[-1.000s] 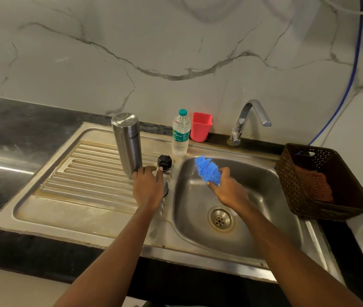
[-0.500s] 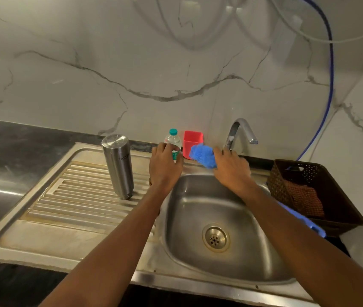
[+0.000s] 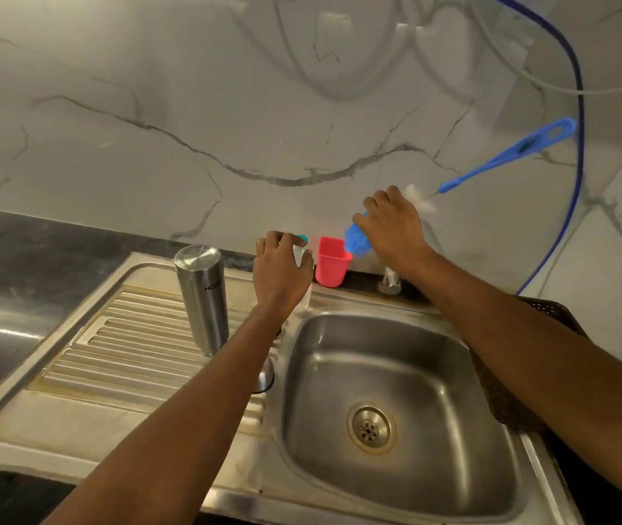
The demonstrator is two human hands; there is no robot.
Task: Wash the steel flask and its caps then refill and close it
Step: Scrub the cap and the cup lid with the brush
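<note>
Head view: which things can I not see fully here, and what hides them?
Plastic bottle: mostly behind the left hand; grip unclear.
Tap: spout hidden by the right hand and forearm.
Brush: middle hidden inside the right hand; bristles blurred.
Basket: contents covered by the right forearm.
Small steel cap: partly under the left forearm.

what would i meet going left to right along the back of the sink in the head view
steel flask → left hand gripping the water bottle → red cup → right hand holding the blue brush → brown basket
</note>
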